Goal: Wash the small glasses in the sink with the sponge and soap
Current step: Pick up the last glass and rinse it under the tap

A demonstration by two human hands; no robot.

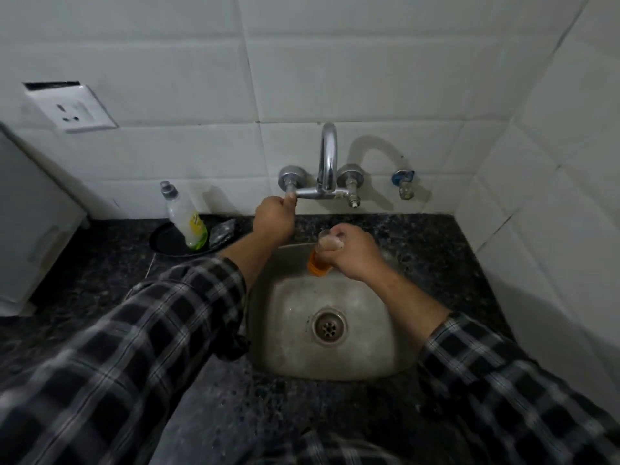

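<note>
We judge that the step in hand is the water. The left hand has its fingers curled round the left tap handle on the wall, and we see no stream coming from the spout. The right hand is over the back edge of the sink, below the spout. Its fingers are clenched round a small glass, which lies tilted with its mouth toward the left. The same hand seems to hold also the orange sponge, pressed under the glass. Whether the sponge reaches inside the glass we cannot tell. The soap bottle stands on a dark dish on the counter, left of the sink and well apart from both hands, with a steel scrubber just beside it. We see no other glass in the basin. The next move, we think, calls for a turn of the handle by the left hand, with the glass held right under the spout. The grip must be firm, because wet glass slips easily.
</note>
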